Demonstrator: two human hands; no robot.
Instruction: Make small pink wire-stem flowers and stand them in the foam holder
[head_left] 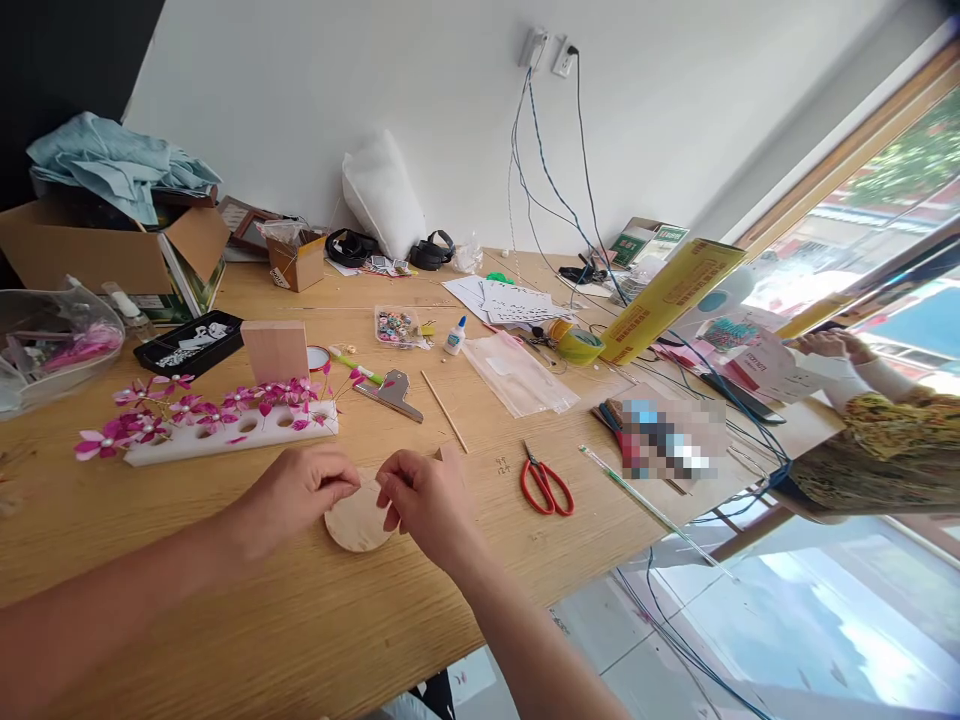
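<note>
My left hand (311, 490) and my right hand (426, 505) are close together over a round pale disc (358, 528) on the table. Thumb and fingertips are pinched on both; whatever they hold is too small to make out. Beyond my left hand, a white block with round holes (217, 440) bears pink flowers (214, 412) on thin stems. To the right of my right hand lie red-handled scissors (547, 488) and some tiny gold pieces (503, 465). A thin wooden stick (444, 410) and a metal clip (391, 394) lie farther back.
A wooden block (275, 352), a black tray (187, 342), a bead box (398, 327), a glue bottle (455, 336) and a plastic bag (517, 375) stand or lie behind. Cables (750, 400) cross the right side. Another person's hands (832, 345) hold paper at far right.
</note>
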